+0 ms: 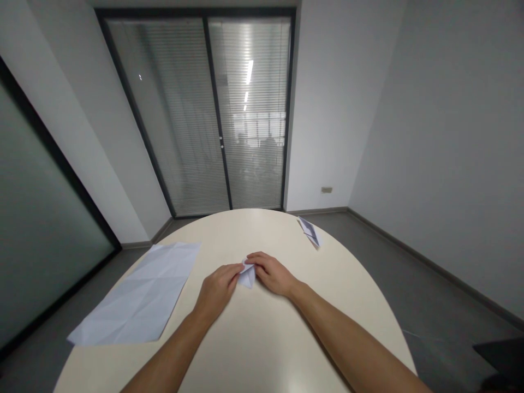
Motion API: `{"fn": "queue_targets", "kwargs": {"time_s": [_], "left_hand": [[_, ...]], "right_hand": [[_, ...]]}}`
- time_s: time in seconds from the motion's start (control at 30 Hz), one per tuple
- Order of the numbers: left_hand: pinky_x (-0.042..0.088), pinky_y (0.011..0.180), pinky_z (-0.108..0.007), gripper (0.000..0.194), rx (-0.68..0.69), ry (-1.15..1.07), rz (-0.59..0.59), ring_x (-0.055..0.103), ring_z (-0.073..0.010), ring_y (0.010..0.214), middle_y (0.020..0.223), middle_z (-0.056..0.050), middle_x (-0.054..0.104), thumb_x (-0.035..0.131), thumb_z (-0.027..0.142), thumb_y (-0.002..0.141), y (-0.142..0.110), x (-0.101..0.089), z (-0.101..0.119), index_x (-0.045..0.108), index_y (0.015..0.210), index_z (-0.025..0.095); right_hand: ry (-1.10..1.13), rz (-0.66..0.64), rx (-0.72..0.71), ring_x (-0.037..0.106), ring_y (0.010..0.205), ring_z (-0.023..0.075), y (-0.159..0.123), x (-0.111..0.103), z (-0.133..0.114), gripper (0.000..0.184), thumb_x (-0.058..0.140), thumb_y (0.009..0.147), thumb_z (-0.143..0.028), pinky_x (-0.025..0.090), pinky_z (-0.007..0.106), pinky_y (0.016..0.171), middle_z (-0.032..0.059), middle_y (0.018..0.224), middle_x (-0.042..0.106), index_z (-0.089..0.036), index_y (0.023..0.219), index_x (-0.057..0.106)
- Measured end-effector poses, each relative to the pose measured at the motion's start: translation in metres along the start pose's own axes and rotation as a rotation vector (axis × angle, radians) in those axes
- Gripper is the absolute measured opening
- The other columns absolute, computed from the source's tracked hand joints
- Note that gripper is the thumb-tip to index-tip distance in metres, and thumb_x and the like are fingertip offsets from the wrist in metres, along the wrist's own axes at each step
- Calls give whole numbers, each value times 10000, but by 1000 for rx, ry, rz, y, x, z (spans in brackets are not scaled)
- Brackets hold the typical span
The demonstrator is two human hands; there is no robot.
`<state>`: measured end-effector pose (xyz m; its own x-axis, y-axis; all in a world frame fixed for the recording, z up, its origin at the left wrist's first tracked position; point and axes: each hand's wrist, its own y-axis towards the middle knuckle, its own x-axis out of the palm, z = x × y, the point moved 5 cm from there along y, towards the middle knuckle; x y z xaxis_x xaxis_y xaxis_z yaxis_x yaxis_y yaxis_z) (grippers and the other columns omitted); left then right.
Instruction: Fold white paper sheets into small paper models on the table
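Observation:
A small piece of folded white paper (247, 277) is held between my two hands, just above or on the middle of the table. My left hand (219, 286) pinches its left edge between thumb and fingers. From the other side my right hand (272, 272) grips the upper right part, fingers bent over it. The fingers cover the paper's top and side edges. To the left lies a large creased sheet of white paper (141, 297), spread flat. Farther off at the right edge of the table rests another folded paper piece (310, 232), long and narrow.
The round cream table (245, 349) curves away on both sides, and the large sheet reaches over its left edge. Beyond stand glass doors (196, 120) with blinds and a dark frame. A dark object (501, 355) shows at the lower right.

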<state>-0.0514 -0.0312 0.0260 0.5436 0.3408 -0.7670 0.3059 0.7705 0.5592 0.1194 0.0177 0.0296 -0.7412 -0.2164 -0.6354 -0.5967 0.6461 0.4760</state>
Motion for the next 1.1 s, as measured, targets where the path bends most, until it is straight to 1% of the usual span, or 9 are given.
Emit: {"fn": "queue_targets", "kwargs": {"time_s": [0.1, 0.23, 0.33, 0.53, 0.63, 0.73, 0.83, 0.93, 1.1], "left_hand": [[557, 947, -333, 285, 41, -13, -44, 691, -179, 1044, 1141, -23, 748, 530, 141, 939, 0, 2, 3, 694, 1144, 250], [561, 940, -351, 294, 87, -39, -100, 686, -189, 1043, 1131, -11, 752, 575, 114, 910, -1, 5, 7, 713, 1120, 265], [554, 955, -363, 261, 91, -62, -138, 675, -194, 1058, 1132, -17, 749, 597, 134, 909, -3, 7, 8, 732, 1092, 264], [534, 979, -385, 221, 98, -78, -193, 642, -211, 1099, 1155, -40, 732, 588, 243, 945, -4, 8, 11, 749, 1095, 259], [535, 978, -380, 241, 105, -81, -205, 634, -212, 1108, 1156, -45, 729, 561, 254, 956, -4, 6, 13, 752, 1103, 262], [531, 996, -379, 248, 77, -66, -194, 642, -212, 1112, 1157, -57, 732, 546, 250, 954, -3, 5, 12, 767, 1066, 249], [503, 1057, -394, 271, 43, -29, -202, 630, -218, 1177, 1228, -65, 716, 525, 249, 959, -4, 9, 9, 765, 1084, 230], [457, 1118, -406, 329, 5, 12, -231, 582, -214, 1280, 1332, -61, 667, 480, 251, 980, -4, 14, 4, 717, 1205, 215], [430, 1143, -426, 397, -31, 50, -231, 533, -231, 1344, 1429, -92, 580, 471, 254, 977, -4, 18, -1, 634, 1330, 176]], "right_hand": [[-6, -20, 3, 616, 1141, 190, 1, 1, 0, 337, 460, 939, -99, 460, 355, 1052, 89, 1224, 674, -190, 1147, 709], [-91, -33, 1, 636, 1087, 205, 0, 5, 5, 263, 492, 978, -205, 480, 361, 1004, 90, 1159, 705, -187, 1101, 724], [-176, -48, -11, 629, 1104, 221, -1, 7, 10, 255, 530, 966, -243, 476, 373, 1002, 90, 1179, 707, -199, 1118, 730], [-308, -119, -74, 597, 1197, 263, -2, 10, 8, 311, 560, 938, -281, 445, 412, 1053, 113, 1286, 671, -192, 1195, 711], [-341, -167, -93, 564, 1261, 276, -3, 11, 6, 375, 562, 930, -291, 409, 433, 1101, 126, 1346, 638, -173, 1271, 665], [-346, -205, -119, 535, 1309, 268, -4, 13, 3, 420, 549, 935, -303, 346, 433, 1161, 129, 1393, 604, -165, 1326, 621], [-339, -226, -122, 504, 1346, 265, -5, 13, 0, 482, 551, 936, -345, 305, 424, 1193, 141, 1429, 571, -144, 1373, 577], [-342, -258, -90, 448, 1395, 283, -6, 14, -1, 553, 551, 935, -391, 281, 441, 1204, 146, 1483, 513, -137, 1426, 527], [-377, -317, 86, 287, 1473, 372, -10, 17, 6, 691, 489, 957, -502, 278, 547, 1183, 151, 1588, 345, -139, 1535, 380]]}}
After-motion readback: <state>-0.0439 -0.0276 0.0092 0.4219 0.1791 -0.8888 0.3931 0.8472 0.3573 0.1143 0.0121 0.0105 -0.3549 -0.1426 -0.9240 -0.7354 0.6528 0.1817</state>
